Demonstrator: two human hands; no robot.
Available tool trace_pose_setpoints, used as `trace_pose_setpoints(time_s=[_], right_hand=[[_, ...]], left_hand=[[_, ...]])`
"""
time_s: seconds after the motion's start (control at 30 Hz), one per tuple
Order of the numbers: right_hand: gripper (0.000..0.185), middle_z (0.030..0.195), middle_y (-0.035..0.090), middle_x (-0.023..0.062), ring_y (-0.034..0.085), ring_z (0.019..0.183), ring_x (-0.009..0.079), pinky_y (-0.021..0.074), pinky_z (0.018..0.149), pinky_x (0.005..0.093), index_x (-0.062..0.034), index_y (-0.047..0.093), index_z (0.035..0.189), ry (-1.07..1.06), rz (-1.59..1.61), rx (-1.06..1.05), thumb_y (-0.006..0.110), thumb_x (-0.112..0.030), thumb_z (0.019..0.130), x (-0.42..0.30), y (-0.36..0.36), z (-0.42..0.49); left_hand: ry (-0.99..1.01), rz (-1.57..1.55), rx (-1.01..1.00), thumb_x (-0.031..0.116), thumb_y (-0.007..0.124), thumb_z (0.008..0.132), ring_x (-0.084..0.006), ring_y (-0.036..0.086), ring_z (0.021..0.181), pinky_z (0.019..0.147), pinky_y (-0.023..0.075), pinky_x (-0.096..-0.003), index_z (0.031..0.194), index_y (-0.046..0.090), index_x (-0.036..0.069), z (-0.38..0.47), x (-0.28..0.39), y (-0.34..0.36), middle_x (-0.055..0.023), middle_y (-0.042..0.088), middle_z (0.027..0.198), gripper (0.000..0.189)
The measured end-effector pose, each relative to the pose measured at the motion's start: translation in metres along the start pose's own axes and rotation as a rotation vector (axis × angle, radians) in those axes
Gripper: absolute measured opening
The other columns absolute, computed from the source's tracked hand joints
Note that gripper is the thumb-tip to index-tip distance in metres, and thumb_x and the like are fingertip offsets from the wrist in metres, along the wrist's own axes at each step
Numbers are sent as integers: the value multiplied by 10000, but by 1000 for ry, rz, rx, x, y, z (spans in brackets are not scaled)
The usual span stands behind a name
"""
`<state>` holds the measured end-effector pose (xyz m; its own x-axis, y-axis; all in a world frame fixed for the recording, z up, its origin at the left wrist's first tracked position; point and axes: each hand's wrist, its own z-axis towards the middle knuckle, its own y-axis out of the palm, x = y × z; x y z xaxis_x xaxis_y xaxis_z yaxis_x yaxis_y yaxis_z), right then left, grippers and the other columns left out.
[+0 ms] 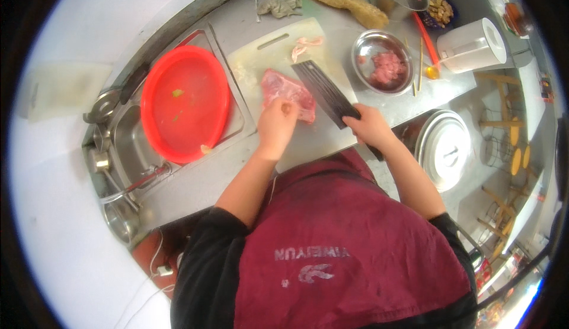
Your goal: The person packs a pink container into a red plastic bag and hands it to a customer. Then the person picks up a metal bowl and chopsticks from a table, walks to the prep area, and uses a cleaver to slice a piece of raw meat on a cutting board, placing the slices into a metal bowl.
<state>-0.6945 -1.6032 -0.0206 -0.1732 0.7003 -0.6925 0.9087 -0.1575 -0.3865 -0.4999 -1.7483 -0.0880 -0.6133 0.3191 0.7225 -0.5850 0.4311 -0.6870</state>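
Note:
A slab of raw meat (286, 89) lies on a white plastic cutting board (249, 62). My left hand (278, 122) rests on the near edge of the meat, its fingers curled; whether they grip it is hard to tell. In my right hand (366, 124) is the handle of a dark-bladed cleaver (324, 91), tilted over the board just right of the meat. Pale trimmings (304, 46) lie near the board's far end. To the right of the board, a steel bowl (359, 64) holds cut pieces of raw meat (387, 66).
At the left, a red plastic basin (149, 120) stands over the steel sink (129, 129). Beyond the board are a crumpled cloth (281, 3), a spoon (256, 4) and a steel pot (378, 0). A white pitcher (464, 46) stands right; a lidded pot (444, 146) is below the counter.

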Motion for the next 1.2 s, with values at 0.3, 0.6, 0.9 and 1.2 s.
trace_pose_setpoints(time_s=[0.3, 0.6, 0.9, 1.2], right_hand=[[286, 632, 604, 108, 603, 466, 190, 509, 429, 337, 38, 633, 950, -64, -27, -185, 621, -229, 850, -34, 28, 70], [288, 667, 626, 139, 622, 479, 215, 521, 431, 350, 48, 619, 978, -90, -161, -239, 589, -213, 859, -51, 28, 80], [243, 607, 583, 96, 580, 440, 199, 478, 437, 331, 36, 617, 918, 39, -224, -314, 604, -204, 885, -25, 10, 43], [205, 566, 571, 73, 557, 434, 162, 469, 434, 318, 35, 603, 843, 222, -300, -402, 620, -168, 866, -8, -60, -25]], left_hand=[[-54, -35, -61, 125, 645, 849, -209, 668, 722, 689, 511, -347, 861, 671, 10, 2, -7, 10, -87, 698, 774, 119], [-295, -485, -23, 47, 641, 874, -134, 655, 710, 679, 524, -276, 913, 638, -54, -13, -10, 20, -86, 704, 779, 109], [-298, -389, 72, 133, 705, 824, -195, 684, 718, 692, 523, -318, 833, 666, 2, -17, -21, 27, -110, 712, 784, 137], [-283, -411, -11, 103, 700, 858, -92, 611, 721, 673, 502, -254, 890, 658, 6, -24, -31, 5, -28, 682, 805, 110]])
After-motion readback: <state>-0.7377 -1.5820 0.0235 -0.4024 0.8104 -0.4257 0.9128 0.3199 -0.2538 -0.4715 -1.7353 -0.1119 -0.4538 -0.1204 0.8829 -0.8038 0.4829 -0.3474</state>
